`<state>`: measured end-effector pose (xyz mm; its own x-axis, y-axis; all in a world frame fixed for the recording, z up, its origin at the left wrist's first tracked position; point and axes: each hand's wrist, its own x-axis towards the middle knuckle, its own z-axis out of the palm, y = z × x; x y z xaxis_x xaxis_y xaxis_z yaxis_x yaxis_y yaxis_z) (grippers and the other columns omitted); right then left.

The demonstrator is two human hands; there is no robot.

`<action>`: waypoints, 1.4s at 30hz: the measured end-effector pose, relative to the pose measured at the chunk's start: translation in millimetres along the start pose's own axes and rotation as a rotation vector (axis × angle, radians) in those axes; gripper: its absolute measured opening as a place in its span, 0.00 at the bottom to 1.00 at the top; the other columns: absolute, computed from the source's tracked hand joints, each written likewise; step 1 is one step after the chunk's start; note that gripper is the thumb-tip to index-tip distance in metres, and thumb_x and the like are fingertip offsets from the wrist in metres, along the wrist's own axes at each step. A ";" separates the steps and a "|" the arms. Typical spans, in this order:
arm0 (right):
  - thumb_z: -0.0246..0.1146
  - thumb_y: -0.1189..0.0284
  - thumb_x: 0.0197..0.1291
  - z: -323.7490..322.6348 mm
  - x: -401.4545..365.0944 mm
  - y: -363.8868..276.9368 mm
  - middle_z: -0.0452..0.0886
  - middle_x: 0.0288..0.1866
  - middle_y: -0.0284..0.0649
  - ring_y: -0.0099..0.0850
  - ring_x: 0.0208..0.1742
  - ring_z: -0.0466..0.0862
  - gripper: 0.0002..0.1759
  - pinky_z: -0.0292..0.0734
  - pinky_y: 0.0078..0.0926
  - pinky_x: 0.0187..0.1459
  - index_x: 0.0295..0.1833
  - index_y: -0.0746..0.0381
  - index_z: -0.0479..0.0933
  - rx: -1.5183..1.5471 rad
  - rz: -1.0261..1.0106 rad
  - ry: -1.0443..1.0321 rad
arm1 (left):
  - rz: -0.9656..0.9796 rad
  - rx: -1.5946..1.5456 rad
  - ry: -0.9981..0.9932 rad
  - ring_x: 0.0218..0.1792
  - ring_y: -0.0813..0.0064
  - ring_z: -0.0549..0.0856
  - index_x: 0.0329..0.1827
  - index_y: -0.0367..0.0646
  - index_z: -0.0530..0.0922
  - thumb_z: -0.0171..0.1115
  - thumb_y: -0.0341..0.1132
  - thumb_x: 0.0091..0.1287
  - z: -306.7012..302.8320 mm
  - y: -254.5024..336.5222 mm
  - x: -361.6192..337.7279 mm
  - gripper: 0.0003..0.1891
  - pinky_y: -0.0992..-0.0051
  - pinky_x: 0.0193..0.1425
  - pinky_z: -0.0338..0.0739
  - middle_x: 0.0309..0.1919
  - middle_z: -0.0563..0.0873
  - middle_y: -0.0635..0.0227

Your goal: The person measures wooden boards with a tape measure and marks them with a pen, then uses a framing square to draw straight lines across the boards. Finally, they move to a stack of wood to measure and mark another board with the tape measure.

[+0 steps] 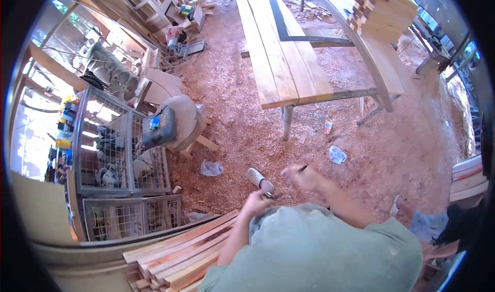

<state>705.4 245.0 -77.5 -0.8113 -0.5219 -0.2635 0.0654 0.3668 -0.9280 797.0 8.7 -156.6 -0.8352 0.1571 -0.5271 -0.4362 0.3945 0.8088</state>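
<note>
My left hand point(255, 204) is closed, low in front of my green shirt. A small dark object with a shiny part point(268, 195) sticks out of its fingers; its kind is too small to tell. Further right and a little higher, my right hand point(304, 177) is closed too, slightly blurred. A short, thin, dark pen-like object point(303, 168) shows at its fingers. Both hands are in the air, apart from each other, above the shavings-covered floor point(232, 137). One of my feet, in a light clog point(256, 177), shows just beyond the left hand.
Long planks point(278, 54) lie on a trestle ahead, with a dark angled frame point(281, 26). Stacked boards point(384, 13) stand at back right. Timber strips point(191, 250) lie at lower left, near a wire-mesh cabinet point(129, 147) and round stand point(183, 122). Another person point(433, 225) is at right.
</note>
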 end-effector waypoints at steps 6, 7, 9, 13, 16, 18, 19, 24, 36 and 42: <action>0.50 0.55 0.75 -117.5 102.9 -38.5 0.76 0.26 0.31 0.19 0.27 0.73 0.23 0.69 0.21 0.28 0.42 0.61 0.81 0.183 0.111 0.578 | -0.084 0.228 0.243 0.29 0.72 0.83 0.32 0.31 0.81 0.72 0.50 0.57 -179.8 32.5 80.9 0.24 0.67 0.36 0.78 0.25 0.85 0.62; 0.55 0.57 0.74 -131.1 110.1 -39.4 0.76 0.28 0.32 0.18 0.30 0.73 0.20 0.69 0.20 0.31 0.42 0.62 0.81 0.214 0.040 0.680 | -0.082 0.253 0.269 0.29 0.72 0.83 0.32 0.31 0.81 0.70 0.49 0.59 -200.5 53.0 92.1 0.23 0.67 0.36 0.77 0.25 0.84 0.60; 0.55 0.58 0.74 -145.4 114.1 -58.2 0.75 0.29 0.31 0.20 0.31 0.73 0.19 0.69 0.20 0.34 0.42 0.63 0.80 0.274 0.085 0.854 | -0.080 0.309 0.278 0.28 0.71 0.82 0.31 0.30 0.80 0.67 0.49 0.62 -236.5 73.4 120.2 0.23 0.67 0.35 0.77 0.24 0.84 0.58; 0.53 0.56 0.74 -156.9 122.6 -53.5 0.75 0.29 0.31 0.22 0.31 0.74 0.20 0.72 0.22 0.38 0.42 0.63 0.79 0.477 0.082 0.921 | -0.048 0.069 0.204 0.26 0.73 0.80 0.34 0.30 0.81 0.59 0.45 0.69 -269.1 85.2 193.1 0.21 0.68 0.33 0.75 0.25 0.83 0.59; 0.51 0.53 0.75 -158.8 164.7 -48.5 0.75 0.28 0.32 0.23 0.32 0.75 0.24 0.74 0.23 0.40 0.40 0.62 0.77 0.957 0.084 0.971 | -0.100 0.079 0.087 0.34 0.68 0.82 0.37 0.29 0.80 0.55 0.42 0.70 -276.9 122.8 237.1 0.19 0.65 0.40 0.76 0.28 0.84 0.55; 0.47 0.48 0.75 -158.6 219.7 -51.0 0.71 0.22 0.30 0.26 0.25 0.74 0.26 0.73 0.26 0.30 0.37 0.59 0.74 1.034 -0.106 1.068 | -0.057 0.213 -0.043 0.38 0.56 0.84 0.38 0.29 0.80 0.54 0.42 0.68 -286.6 125.1 279.9 0.19 0.60 0.44 0.76 0.32 0.85 0.48; 0.47 0.48 0.75 -172.4 249.3 -54.9 0.71 0.22 0.30 0.26 0.25 0.74 0.26 0.73 0.26 0.30 0.37 0.59 0.74 1.046 -0.133 1.073 | 0.023 0.306 -0.059 0.39 0.52 0.84 0.38 0.30 0.81 0.53 0.42 0.68 -288.5 133.0 300.7 0.19 0.59 0.45 0.77 0.33 0.85 0.46; 0.59 0.67 0.70 -187.8 353.8 -156.4 0.69 0.20 0.23 0.13 0.20 0.66 0.11 0.60 0.16 0.23 0.36 0.62 0.79 0.744 0.025 0.796 | 0.022 0.574 -0.349 0.42 0.60 0.85 0.41 0.31 0.82 0.54 0.44 0.66 -308.2 187.0 364.6 0.21 0.64 0.52 0.77 0.37 0.87 0.50; 0.61 0.68 0.62 -145.9 460.6 -168.0 0.82 0.30 0.47 0.39 0.32 0.82 0.11 0.74 0.39 0.39 0.36 0.68 0.79 0.407 0.492 0.595 | 0.576 0.996 -1.095 0.34 0.50 0.85 0.34 0.37 0.83 0.63 0.42 0.56 -341.9 392.3 500.5 0.15 0.57 0.42 0.79 0.30 0.85 0.50; 0.67 0.69 0.56 -137.7 548.0 -174.4 0.87 0.38 0.45 0.31 0.38 0.84 0.15 0.77 0.29 0.43 0.47 0.67 0.83 0.694 0.469 0.985 | 0.793 1.100 -1.333 0.43 0.51 0.86 0.44 0.43 0.86 0.66 0.46 0.56 -362.4 426.6 591.5 0.18 0.58 0.49 0.81 0.39 0.87 0.50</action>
<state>169.4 1.0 -23.8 -0.6934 0.4397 -0.5708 0.5044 -0.2696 -0.8203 -4.4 -58.2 -28.8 0.2921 0.8520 -0.4345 0.6895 0.1273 0.7130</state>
